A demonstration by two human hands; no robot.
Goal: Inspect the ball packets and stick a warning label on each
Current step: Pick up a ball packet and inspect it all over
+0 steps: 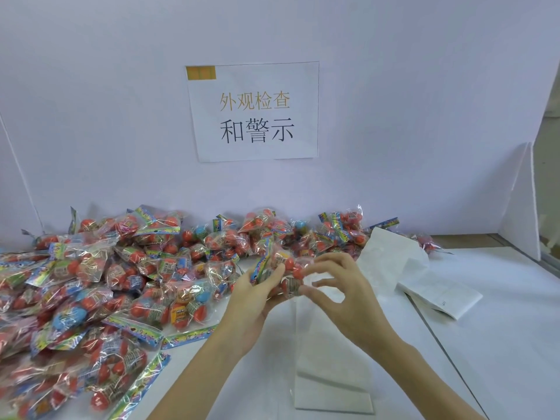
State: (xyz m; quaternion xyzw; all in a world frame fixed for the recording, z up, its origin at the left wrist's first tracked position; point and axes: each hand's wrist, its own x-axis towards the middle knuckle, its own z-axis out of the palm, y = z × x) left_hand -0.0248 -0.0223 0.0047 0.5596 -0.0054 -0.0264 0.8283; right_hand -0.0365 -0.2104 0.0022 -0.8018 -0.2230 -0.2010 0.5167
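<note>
Left hand (253, 301) grips a packet (285, 272) from below, lifted over the table (500, 344) for viewing. Right hand (342, 294) pinches at its near face, likely pressing a label; label itself unclear. Pile (100, 283) lies left.

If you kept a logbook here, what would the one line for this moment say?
left hand: holds ball packet | right hand: fingertips at packet | pile of packets: left | label strips: right
</note>
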